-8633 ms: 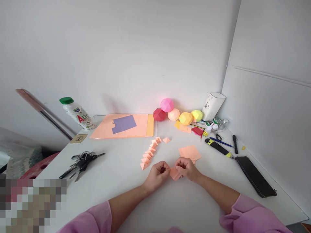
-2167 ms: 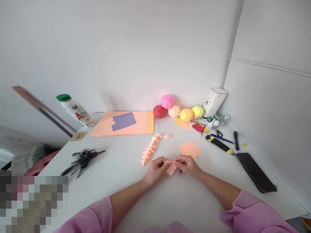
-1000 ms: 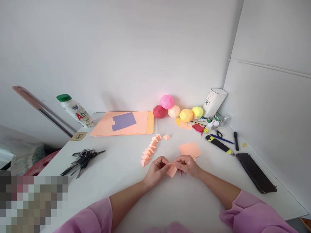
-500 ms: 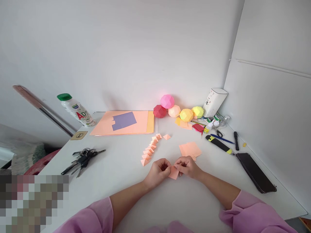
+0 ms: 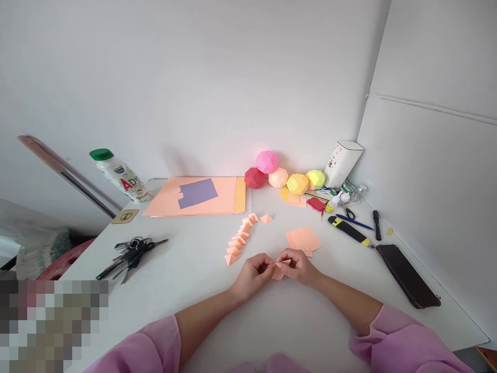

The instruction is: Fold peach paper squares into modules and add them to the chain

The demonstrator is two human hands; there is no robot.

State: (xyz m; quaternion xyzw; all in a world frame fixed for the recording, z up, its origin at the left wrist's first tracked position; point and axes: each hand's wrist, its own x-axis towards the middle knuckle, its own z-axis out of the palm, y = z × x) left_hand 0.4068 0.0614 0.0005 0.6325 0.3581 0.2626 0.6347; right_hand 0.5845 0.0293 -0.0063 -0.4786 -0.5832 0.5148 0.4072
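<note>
Between my two hands is a small peach paper piece, partly hidden by fingers and bent along a fold. My left hand pinches its left side. From the other side, my right hand grips its upper right part with thumb and fingers. Just beyond my right hand lie several flat peach paper squares in a loose pile. A slanting row of folded peach paper pieces stands beyond my left hand, and one folded piece sits apart at its far end.
Faceted paper balls rest against the wall. Large peach sheets carry a purple piece. At left are keys and a bottle. To the right lie a utility knife, a glue bottle and a black phone.
The peach paper in my hands has gone from lying flat to being folded up, its upper right edge now raised. My right fingers have shifted slightly left over it.
</note>
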